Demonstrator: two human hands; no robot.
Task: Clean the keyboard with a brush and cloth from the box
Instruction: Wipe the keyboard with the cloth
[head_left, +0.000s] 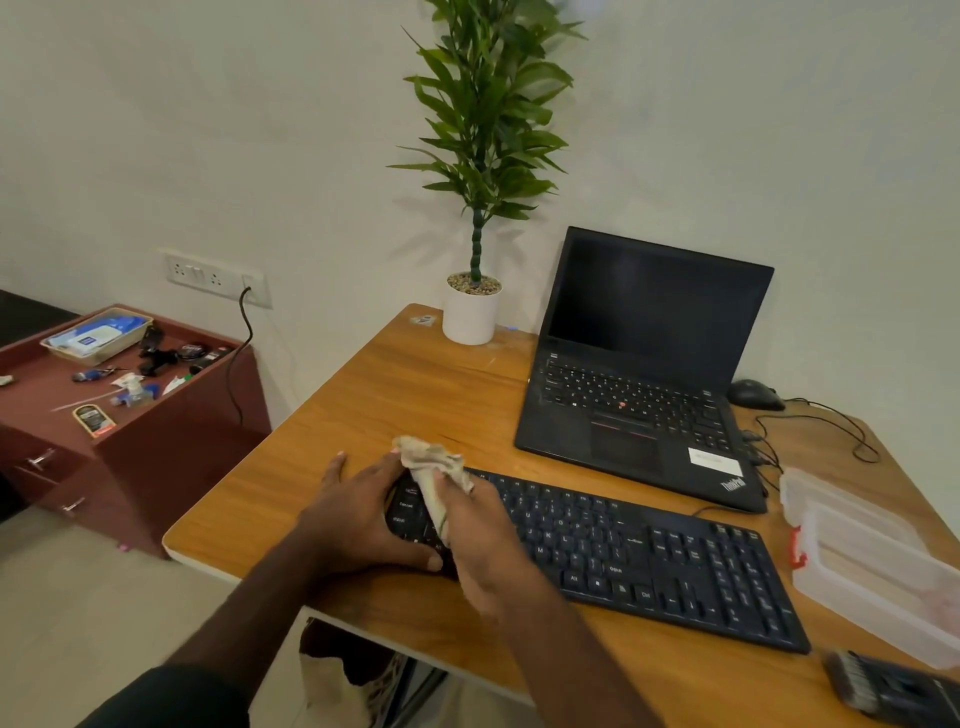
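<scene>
A black keyboard (649, 556) lies across the wooden desk (395, 395). My right hand (483, 540) grips a crumpled beige cloth (434, 470) and presses it on the keyboard's left end. Over the keyboard's left edge lies my left hand (358, 514), fingers spread, thumb along the front edge. A clear plastic box (862, 561) with a red latch stands open at the right. In front of that box, at the desk's right front corner, lies a black brush (883, 686).
An open black laptop (649, 374) sits behind the keyboard, a mouse (753, 395) and cables to its right. A potted plant (472, 306) stands at the back. A brown cabinet (130, 415) with small items is to the left, below a wall socket (218, 278).
</scene>
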